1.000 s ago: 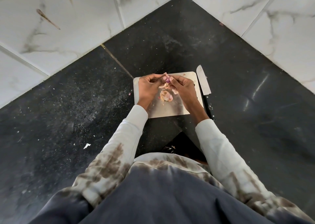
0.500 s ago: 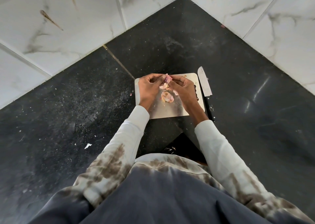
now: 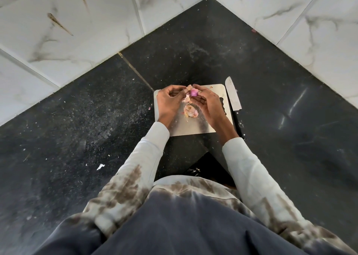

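Head view, looking down over a person's sleeves at a kitchen corner: a small purple onion (image 3: 193, 93) is being skinned just above the far edge of a steel board (image 3: 193, 127) that lies on a black counter (image 3: 96, 138). The right hand (image 3: 208, 103) grips the bulb between thumb and curled fingertips, while the left hand (image 3: 168, 101), almost touching it, pinches a pale strip of skin (image 3: 187, 98) that hangs from the bulb's side. A heap of peelings (image 3: 190, 110) lies on the board directly under the two hands. The main risk, as it looks from here, is the grip: the bared purple flesh is likely smooth and damp, the hold is by fingertips only, and a sharp tug from the left could pop the bulb loose, to bounce off the metal and roll onto the counter, which is flecked with crumbs and dust. A tug at a poor angle could also tear the strip short and leave a patch of dry skin clinging. A knife (image 3: 233, 93) lies just beside the board's right edge, blade pointing away, its dark handle close by the right wrist and reaching towards the counter's near edge; a careless drop of that forearm could nudge it off, or bring skin onto the blade
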The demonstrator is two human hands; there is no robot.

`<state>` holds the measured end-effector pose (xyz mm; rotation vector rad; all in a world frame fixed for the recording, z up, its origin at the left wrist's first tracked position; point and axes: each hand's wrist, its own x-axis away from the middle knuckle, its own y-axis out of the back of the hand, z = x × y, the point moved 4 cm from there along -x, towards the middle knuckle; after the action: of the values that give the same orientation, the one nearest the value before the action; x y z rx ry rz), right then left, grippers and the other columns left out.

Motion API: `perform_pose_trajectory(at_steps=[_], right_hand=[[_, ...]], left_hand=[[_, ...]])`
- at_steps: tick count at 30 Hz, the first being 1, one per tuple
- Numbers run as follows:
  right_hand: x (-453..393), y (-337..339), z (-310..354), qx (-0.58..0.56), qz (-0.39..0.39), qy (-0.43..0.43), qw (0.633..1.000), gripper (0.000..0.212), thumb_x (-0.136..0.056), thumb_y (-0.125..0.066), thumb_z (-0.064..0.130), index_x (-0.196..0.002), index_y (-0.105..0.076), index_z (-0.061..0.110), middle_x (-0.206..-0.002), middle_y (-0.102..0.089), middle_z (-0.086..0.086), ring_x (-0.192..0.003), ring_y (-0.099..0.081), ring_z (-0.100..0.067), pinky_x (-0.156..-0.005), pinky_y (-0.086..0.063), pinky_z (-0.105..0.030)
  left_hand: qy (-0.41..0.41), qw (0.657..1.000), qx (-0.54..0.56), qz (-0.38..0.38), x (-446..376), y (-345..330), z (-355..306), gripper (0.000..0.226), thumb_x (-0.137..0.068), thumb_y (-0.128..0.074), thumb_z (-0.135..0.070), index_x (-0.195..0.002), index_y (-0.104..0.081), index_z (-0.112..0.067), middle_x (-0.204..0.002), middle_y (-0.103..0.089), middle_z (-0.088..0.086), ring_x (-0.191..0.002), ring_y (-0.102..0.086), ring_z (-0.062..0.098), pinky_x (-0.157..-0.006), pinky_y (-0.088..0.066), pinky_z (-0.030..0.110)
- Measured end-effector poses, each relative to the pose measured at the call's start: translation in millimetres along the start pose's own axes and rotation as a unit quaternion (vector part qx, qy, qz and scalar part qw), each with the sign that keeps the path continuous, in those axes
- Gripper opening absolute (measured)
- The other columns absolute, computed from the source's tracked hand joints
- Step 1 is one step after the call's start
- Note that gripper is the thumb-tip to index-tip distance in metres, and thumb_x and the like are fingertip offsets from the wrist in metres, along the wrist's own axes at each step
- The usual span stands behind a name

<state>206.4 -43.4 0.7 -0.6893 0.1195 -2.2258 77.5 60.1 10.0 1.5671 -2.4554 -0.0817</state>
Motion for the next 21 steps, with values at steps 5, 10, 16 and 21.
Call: perform_pose_trajectory(at_steps=[5, 10, 16, 21], right_hand=[[-1.4, 3.6, -4.2, -0.037, -0.003, -0.018, 0.999, 0.034, -0.105, -0.055, 0.01, -0.136, -0.063, -0.001, -0.131, -0.069, -0.022, -0.12, -0.07, -0.034, -0.108, -0.055, -0.045], [2.8, 4.4, -3.9, -0.079, 0.011, -0.036, 0.996, 0.035, -0.107, -0.048, 0.007, -0.137, -0.061, -0.005, -0.131, -0.069, -0.023, -0.119, -0.071, -0.033, -0.106, -0.056, -0.04], [7.7, 7.7, -0.9, -0.156, 0.022, -0.036, 0.987, 0.038, -0.105, -0.046, 0.004, -0.139, -0.058, -0.008, -0.134, -0.066, -0.025, -0.113, -0.071, -0.029, -0.099, -0.059, -0.035], [7.1, 9.5, 1.9, -0.163, 0.033, -0.021, 0.986, 0.036, -0.105, -0.049, 0.006, -0.137, -0.061, -0.004, -0.132, -0.067, -0.021, -0.117, -0.068, -0.028, -0.093, -0.059, -0.032]], left_hand=[[-0.01, 0.997, -0.078, -0.009, -2.7, 3.3, 7.9, 0.011, -0.094, -0.082, -0.018, -0.105, -0.084, -0.018, -0.095, -0.08, -0.011, -0.087, -0.076, 0.005, -0.088, -0.064, 0.025], [-0.04, 0.975, -0.215, 0.037, 0.4, -0.2, 13.0, 0.012, -0.097, -0.079, -0.021, -0.107, -0.084, -0.018, -0.106, -0.078, -0.005, -0.093, -0.07, 0.007, -0.091, -0.058, 0.023], [-0.033, 0.97, -0.233, 0.051, 1.7, -7.3, 10.1, 0.023, -0.105, -0.067, -0.03, -0.113, -0.082, -0.014, -0.117, -0.077, 0.0, -0.098, -0.07, 0.013, -0.092, -0.055, 0.025], [-0.053, 0.976, -0.208, 0.043, -2.3, -5.3, -0.5, 0.021, -0.095, -0.08, -0.013, -0.114, -0.081, -0.023, -0.116, -0.074, -0.004, -0.102, -0.072, 0.011, -0.093, -0.06, 0.024]])
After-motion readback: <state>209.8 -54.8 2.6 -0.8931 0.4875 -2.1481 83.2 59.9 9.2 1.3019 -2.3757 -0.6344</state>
